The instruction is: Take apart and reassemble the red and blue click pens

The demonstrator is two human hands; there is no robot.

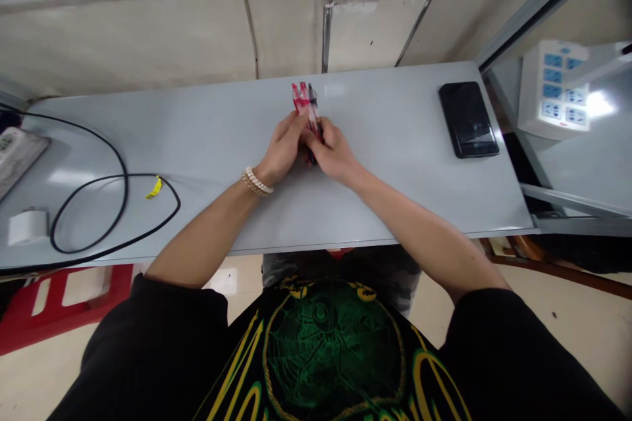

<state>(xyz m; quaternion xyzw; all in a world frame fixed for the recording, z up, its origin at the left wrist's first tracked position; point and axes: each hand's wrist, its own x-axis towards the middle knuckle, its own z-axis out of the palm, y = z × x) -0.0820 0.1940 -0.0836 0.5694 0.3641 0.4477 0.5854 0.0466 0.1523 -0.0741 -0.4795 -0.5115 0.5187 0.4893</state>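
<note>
Several pens (pixel 302 100), red ones and at least one black one, are bunched together between my two hands above the grey table. Their tips or caps point away from me, towards the wall. My left hand (pixel 285 145), with beaded bracelets at the wrist, closes round the bunch from the left. From the right, my right hand (pixel 334 150) is closed on the same bunch, its thumb near the left one. The middle of the pens is partly hidden by my fingers, and dark lower ends show below them.
On the grey table (pixel 212 138) a black phone-like device (pixel 469 120) lies at the right. A looped black cable (pixel 124 191) with a yellow tag (pixel 154 187) and a white charger (pixel 28 227) lie left. A white power strip (pixel 555 89) is beyond the right frame.
</note>
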